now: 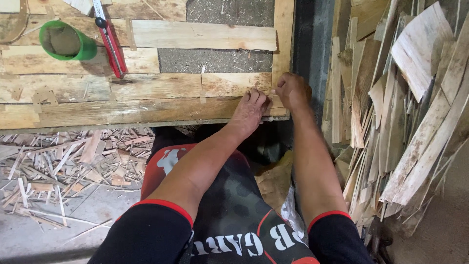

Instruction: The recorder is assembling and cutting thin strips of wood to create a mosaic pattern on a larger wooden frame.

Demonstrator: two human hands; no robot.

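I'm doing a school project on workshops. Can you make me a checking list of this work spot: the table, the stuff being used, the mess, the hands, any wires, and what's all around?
Surface: rough wooden plank bench, gaps between boards.
Job's things: a thin wood piece at the bench's front right corner, mostly hidden under the fingers.
Clutter: green cup and red utility knife at the bench's back left.
Grippers: left hand lies flat on the bench edge; right hand is curled beside it, touching it.
Cables: nothing seen.
Surroundings: wood scraps on the floor at left; stacked thin wood slats at right.
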